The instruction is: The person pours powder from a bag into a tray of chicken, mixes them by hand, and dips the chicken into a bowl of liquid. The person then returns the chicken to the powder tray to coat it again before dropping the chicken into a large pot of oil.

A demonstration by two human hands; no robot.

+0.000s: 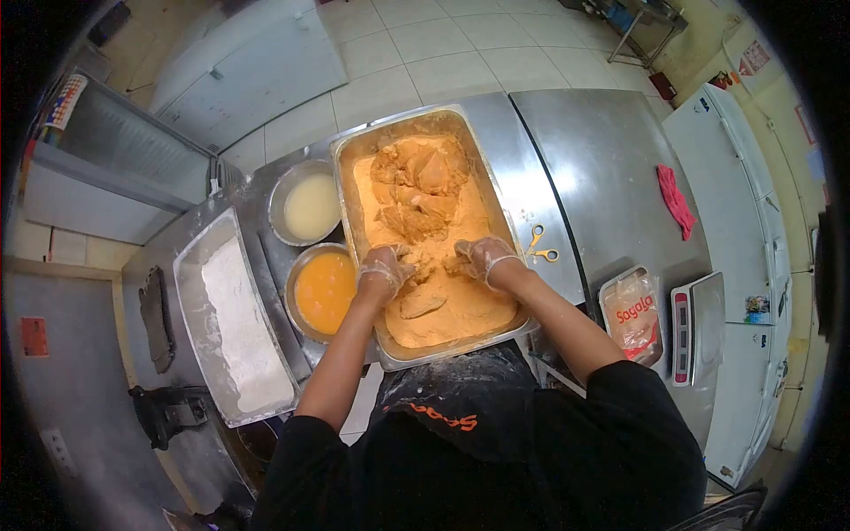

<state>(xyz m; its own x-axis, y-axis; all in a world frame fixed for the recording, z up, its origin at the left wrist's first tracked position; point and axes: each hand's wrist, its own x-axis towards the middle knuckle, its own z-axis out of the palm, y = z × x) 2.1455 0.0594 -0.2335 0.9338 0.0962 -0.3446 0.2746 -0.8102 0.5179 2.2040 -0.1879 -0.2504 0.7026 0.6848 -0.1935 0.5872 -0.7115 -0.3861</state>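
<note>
A deep metal tray [347,208] holds orange breading flour [456,305]. Marinated chicken pieces [425,181] are heaped in its far half. In the near half my left hand [387,270], in a clear plastic glove, curls its fingers into flour-coated chicken [428,265]. Opposite it, my right hand [487,258], gloved the same way, has its fingers bent around the other side of that coated clump. Flour and the chicken partly hide the fingertips of both hands. One coated chicken piece [423,306] lies apart on the flour, just below my hands.
Left of the tray stand a bowl of pale liquid [312,206], a bowl of orange liquid [324,292] and a tray of white flour [235,327]. Yellow-handled scissors [542,246] lie on the right, with a plastic-bagged container [632,311], a scale [698,327] and a pink cloth [676,202] beyond.
</note>
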